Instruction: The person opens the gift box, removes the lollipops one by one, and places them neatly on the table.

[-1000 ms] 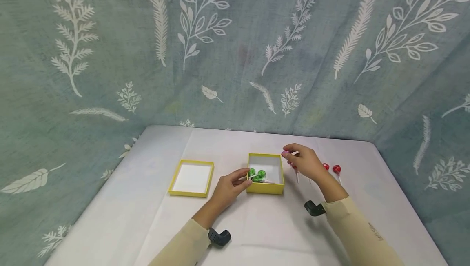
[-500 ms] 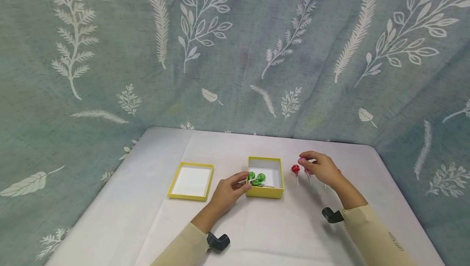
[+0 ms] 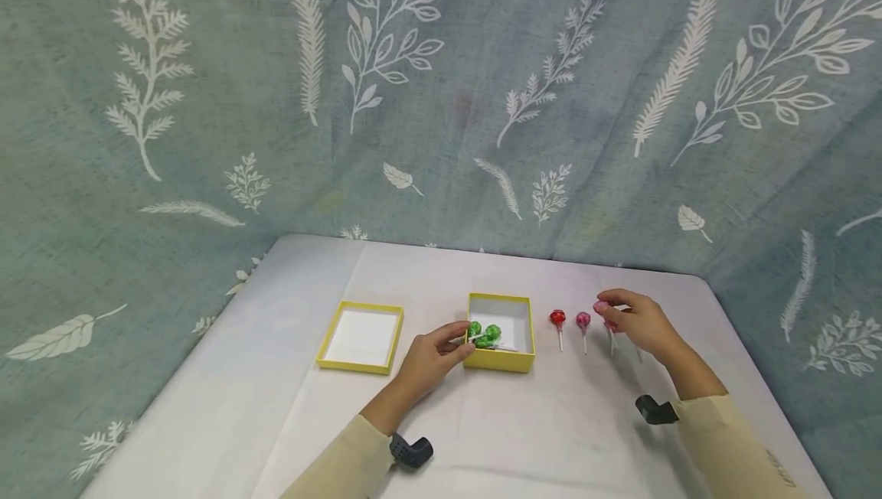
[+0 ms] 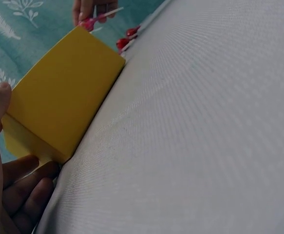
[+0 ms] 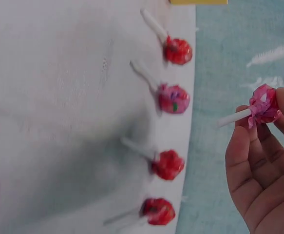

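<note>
In the head view my left hand (image 3: 429,359) grips the left front corner of a yellow open box (image 3: 499,362) with a white inside. Green-wrapped lollipops (image 3: 492,332) lie in the front left part of that box. To the right, my right hand (image 3: 646,324) pinches a pink-wrapped lollipop (image 5: 264,103) by its head, above the table. Its white stick points left in the right wrist view. Below it a row of lollipops stretches along the table: a red one (image 5: 178,51) nearest the box, a pink one (image 5: 174,99), then red ones (image 5: 168,165).
A yellow-rimmed lid (image 3: 360,368), white inside, lies left of the box. The white-covered table (image 3: 551,422) ends at a leaf-patterned cloth backdrop (image 3: 441,139). A dark wrist device (image 3: 411,451) sits on each forearm.
My right hand has moved rightward, away from the box and along the row, carrying the pink lollipop. The red and pink lollipops nearest the box are now uncovered. My left hand has stayed at the box.
</note>
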A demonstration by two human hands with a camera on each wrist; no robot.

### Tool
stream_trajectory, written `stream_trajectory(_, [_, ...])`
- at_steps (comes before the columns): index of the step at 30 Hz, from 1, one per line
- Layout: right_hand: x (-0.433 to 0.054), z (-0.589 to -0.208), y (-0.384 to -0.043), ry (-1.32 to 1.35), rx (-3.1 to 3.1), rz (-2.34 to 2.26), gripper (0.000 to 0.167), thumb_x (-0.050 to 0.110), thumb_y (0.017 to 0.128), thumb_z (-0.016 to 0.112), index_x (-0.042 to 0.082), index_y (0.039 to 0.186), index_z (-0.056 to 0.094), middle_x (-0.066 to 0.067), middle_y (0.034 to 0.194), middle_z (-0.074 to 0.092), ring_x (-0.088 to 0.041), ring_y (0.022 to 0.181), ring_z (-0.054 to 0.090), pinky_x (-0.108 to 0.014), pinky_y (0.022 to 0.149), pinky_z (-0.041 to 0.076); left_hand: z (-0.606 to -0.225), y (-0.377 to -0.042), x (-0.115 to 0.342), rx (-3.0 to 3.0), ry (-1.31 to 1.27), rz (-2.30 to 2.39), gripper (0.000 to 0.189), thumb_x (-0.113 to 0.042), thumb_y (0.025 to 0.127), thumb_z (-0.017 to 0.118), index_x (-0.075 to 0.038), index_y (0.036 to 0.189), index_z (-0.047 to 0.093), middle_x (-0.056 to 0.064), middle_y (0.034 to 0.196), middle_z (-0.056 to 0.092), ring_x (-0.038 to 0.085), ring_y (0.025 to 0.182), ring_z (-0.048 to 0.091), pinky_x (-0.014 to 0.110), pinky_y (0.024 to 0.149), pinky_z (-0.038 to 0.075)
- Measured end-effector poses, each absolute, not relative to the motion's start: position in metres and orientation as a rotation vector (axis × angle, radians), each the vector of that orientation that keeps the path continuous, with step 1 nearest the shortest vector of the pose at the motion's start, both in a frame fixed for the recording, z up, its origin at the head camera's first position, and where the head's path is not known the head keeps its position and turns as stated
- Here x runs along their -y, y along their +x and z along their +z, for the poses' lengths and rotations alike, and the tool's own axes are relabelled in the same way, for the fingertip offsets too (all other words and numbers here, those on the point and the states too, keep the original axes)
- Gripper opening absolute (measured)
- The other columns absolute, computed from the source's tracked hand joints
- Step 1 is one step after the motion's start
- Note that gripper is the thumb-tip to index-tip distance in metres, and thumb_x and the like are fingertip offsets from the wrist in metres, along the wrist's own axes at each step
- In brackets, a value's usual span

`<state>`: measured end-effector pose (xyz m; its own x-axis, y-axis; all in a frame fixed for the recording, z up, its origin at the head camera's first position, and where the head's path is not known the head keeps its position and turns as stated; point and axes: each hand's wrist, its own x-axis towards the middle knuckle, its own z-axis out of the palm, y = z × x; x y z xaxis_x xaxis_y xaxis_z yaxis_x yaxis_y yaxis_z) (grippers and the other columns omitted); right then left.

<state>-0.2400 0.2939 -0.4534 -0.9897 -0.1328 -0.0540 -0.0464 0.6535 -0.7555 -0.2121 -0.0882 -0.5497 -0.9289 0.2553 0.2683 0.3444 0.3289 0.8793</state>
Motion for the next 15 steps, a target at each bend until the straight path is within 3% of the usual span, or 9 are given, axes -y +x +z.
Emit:
stream_trajectory(9, [-0.315,-0.458,-0.238,-0.061,-2.798,-1.19,0.056,0.043,0.098,0.057,0.001,0.134,0.054,-0.017,0.12,0.061,-0.031,0.103,0.057,-0.039,0.076,0.052,-0.55,-0.213,0.088,2.502,-0.55,-1.705,0.049,-0.043,0.088,0.07,-0.02,0.13,0.064,0.004,0.121,0.067,0.011,0.09,0.069,0.026,0.072,0.055])
stream_trajectory(15, [-0.327,-0.459,-0.237,-0.018,-2.792,-1.212,0.055,0.039,0.099,0.057,-0.003,0.134,0.052,-0.021,0.121,0.06,-0.031,0.1,0.06,-0.043,0.081,0.053,-0.549,-0.213,0.088,2.504,-0.549,-1.698,0.049,-0.044,0.088,0.07,-0.02,0.131,0.063,0.002,0.121,0.067,0.01,0.09,0.068,0.025,0.073,0.054])
